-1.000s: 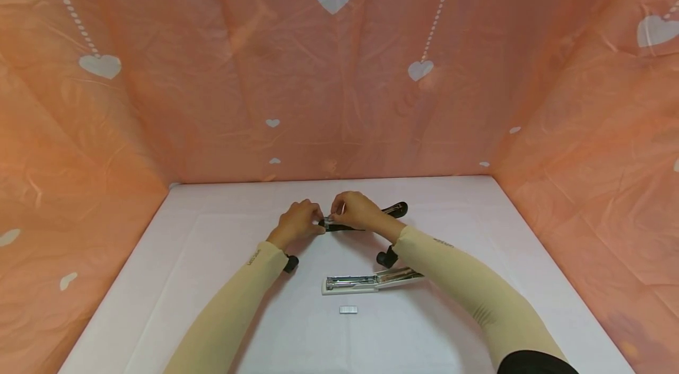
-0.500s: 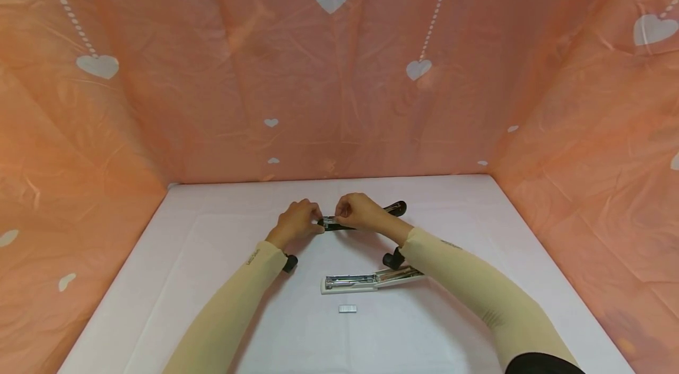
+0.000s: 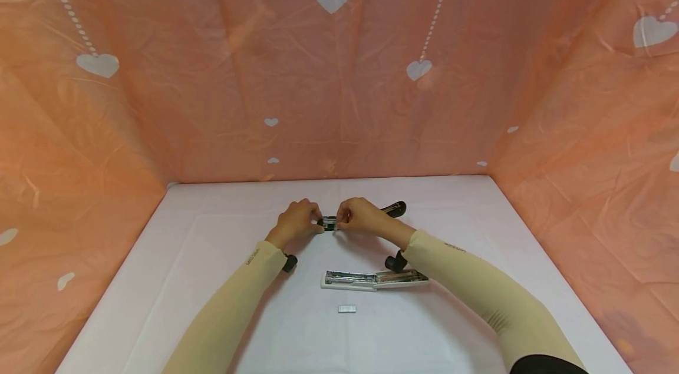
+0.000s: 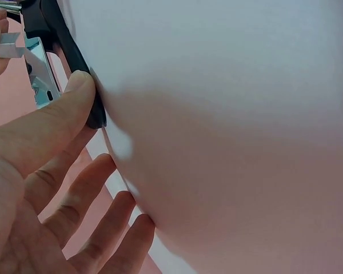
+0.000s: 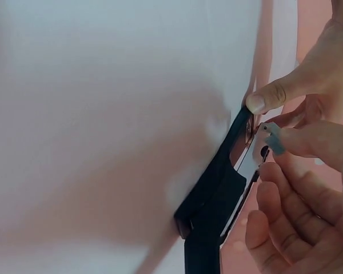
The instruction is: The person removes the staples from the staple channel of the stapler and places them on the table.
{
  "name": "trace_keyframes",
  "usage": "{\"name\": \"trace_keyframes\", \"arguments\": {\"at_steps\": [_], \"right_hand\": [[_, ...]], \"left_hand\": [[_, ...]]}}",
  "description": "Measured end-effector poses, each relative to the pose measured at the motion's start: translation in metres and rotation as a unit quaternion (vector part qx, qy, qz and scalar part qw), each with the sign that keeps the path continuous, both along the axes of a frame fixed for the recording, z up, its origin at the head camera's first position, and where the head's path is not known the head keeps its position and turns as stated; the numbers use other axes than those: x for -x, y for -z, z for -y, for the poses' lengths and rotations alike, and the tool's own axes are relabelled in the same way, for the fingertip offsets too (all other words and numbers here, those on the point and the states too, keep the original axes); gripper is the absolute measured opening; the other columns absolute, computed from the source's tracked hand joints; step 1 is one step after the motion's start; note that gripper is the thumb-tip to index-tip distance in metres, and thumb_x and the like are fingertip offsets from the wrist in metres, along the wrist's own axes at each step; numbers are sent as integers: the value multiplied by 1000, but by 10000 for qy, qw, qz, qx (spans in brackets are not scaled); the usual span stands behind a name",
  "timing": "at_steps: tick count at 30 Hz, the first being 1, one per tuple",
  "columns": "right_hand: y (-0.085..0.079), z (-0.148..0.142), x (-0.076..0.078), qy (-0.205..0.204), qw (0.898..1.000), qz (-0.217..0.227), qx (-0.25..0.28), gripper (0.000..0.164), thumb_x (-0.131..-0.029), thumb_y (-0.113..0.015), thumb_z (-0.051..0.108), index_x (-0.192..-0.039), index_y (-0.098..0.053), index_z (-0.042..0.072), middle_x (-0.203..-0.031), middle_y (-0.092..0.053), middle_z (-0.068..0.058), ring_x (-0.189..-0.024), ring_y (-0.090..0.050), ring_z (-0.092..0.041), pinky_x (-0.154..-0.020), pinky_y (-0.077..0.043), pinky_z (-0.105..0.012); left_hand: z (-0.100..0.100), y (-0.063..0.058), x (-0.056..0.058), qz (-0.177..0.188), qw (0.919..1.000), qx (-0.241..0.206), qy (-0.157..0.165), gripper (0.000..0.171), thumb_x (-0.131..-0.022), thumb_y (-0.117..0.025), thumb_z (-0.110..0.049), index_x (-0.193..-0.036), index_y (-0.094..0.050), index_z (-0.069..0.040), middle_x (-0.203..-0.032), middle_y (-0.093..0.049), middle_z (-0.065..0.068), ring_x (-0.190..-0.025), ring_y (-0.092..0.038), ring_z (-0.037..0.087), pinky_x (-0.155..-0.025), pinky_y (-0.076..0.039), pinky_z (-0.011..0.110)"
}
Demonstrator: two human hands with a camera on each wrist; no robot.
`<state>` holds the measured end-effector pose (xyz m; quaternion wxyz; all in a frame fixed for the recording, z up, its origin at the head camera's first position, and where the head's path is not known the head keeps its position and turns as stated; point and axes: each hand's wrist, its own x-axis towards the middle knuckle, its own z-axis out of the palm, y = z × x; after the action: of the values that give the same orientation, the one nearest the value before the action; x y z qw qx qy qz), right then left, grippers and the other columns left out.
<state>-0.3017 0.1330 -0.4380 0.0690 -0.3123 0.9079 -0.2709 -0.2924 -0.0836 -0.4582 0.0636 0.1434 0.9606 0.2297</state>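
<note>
A black stapler (image 3: 329, 223) lies opened out near the back of the table, its upper arm (image 3: 395, 209) swung back to the right. At its front end my left hand (image 3: 297, 222) pinches the black base between thumb and fingers; the left wrist view shows the thumb (image 4: 79, 85) on the base's side and the other fingers spread. My right hand (image 3: 362, 215) pinches a short silvery staple strip (image 5: 275, 144) at the metal magazine (image 4: 42, 74). In the left wrist view the strip (image 4: 10, 45) overlaps the magazine's edge. My right hand hides the stapler's middle in the head view.
A white stapler (image 3: 350, 281), also opened out, lies nearer the front, with the right wrist's camera (image 3: 395, 262) close over its right part. Another staple strip (image 3: 347, 308) lies in front of it. Orange cloth with hearts (image 3: 339, 97) walls the white table (image 3: 223, 203).
My right hand has shifted slightly right and lower along the black stapler. My left hand keeps its hold. The white stapler's right part lies a little flatter.
</note>
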Motion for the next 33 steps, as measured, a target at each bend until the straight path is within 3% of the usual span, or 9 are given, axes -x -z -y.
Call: {"name": "trace_keyframes", "arguments": {"at_steps": [22,33], "right_hand": [[2,5,-4,-297,9983,356,-365,5,-90,-81,3,-90,-76,5,-79,-70,2,-72,-59,-4,-69,-50,-20],[1,12,-10,-133,9941,75,-1072,4,-91,-83,13,-92,-80,12,-79,-68,6,-74,-59,-8,-69,-50,-28]], "left_hand": [[0,-1,-1,29,10000,30,-6,23,-90,-89,-24,-108,-78,-14,-115,-66,6,-112,-59,31,-91,-52,52],[1,1,0,-31,9999,-95,-43,21,-90,-89,-22,-105,-77,-14,-110,-66,4,-110,-59,30,-91,-52,52]]}}
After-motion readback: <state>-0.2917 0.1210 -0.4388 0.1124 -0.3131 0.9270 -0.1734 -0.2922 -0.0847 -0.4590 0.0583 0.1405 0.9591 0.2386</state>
